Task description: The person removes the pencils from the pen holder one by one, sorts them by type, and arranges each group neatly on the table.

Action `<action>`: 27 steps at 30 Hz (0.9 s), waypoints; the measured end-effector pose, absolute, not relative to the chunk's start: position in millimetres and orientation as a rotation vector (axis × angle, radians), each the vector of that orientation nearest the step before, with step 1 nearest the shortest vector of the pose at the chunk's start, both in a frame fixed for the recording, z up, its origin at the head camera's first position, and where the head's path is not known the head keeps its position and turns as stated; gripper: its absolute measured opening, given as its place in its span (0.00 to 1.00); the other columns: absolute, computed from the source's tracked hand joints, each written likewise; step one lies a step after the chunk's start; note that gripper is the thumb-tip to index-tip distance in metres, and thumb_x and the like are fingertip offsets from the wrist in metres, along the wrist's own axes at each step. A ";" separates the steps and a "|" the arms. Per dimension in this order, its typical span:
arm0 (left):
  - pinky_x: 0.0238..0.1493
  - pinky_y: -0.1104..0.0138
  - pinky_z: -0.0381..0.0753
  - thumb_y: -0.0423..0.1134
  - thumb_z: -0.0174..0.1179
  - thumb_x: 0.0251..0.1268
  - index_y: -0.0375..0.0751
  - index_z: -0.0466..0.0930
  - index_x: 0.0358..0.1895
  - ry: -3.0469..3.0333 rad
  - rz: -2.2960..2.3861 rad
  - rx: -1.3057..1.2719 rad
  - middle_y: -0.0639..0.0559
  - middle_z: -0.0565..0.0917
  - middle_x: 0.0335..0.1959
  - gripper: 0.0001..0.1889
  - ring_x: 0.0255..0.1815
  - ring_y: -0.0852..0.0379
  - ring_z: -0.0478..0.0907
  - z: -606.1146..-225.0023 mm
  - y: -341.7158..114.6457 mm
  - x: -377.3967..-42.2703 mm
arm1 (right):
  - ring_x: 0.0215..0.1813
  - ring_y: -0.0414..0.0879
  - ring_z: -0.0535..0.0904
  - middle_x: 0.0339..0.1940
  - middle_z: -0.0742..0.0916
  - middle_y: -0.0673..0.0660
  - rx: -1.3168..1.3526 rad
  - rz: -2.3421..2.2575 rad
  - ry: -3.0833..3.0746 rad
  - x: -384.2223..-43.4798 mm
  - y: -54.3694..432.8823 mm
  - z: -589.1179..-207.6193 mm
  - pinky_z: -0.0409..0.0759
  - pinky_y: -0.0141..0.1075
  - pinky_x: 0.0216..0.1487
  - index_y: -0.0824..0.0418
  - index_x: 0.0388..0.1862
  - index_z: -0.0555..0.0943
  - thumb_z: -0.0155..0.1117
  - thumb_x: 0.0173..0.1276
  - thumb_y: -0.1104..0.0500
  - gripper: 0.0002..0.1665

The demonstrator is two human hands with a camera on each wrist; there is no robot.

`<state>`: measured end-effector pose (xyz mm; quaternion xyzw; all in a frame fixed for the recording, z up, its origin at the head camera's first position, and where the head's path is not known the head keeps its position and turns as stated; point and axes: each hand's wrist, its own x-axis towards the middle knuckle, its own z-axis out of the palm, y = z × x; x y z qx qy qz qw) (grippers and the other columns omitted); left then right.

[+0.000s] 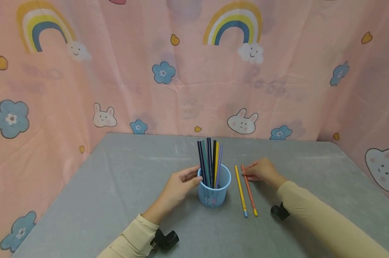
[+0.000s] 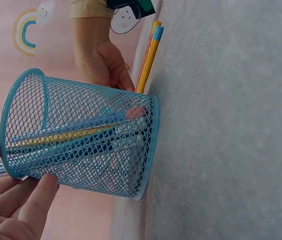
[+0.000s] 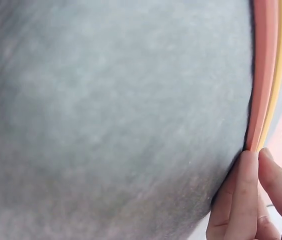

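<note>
A light blue mesh pencil cup (image 1: pixel 213 197) stands upright near the table's middle. Several pencils (image 1: pixel 209 161), dark, teal, yellow and purple, lean inside it with their tops above the rim. My left hand (image 1: pixel 177 184) holds the cup's left side near the rim, its thumb and fingers (image 2: pixel 36 205) around the upper wall. Right of the cup, a yellow pencil (image 1: pixel 241 191) with a blue end and an orange pencil (image 1: pixel 250 195) with a yellow end lie side by side. My right hand (image 1: pixel 264 171) pinches the orange pencil (image 3: pixel 263 75) near its far end, thumb and fingertips close to the table.
The grey table (image 1: pixel 142 161) reaches back to a pink curtain (image 1: pixel 129 71) printed with rainbows, flowers and rabbits, which also hangs along both sides. A black wrist camera (image 1: pixel 165 239) sits below the left sleeve, another black device (image 1: pixel 280 211) below the right sleeve.
</note>
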<state>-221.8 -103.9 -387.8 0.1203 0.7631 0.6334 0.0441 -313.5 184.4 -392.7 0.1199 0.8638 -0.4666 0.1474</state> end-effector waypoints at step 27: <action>0.64 0.55 0.79 0.41 0.60 0.72 0.32 0.72 0.68 2.325 1.955 0.378 0.36 0.77 0.66 0.26 0.66 0.41 0.77 -388.7 -102.9 -220.6 | 0.61 0.52 0.84 0.55 0.88 0.57 -0.083 -1.608 2.353 -284.0 170.6 -356.1 0.79 0.45 0.64 0.66 0.63 0.78 0.68 0.68 0.48 0.32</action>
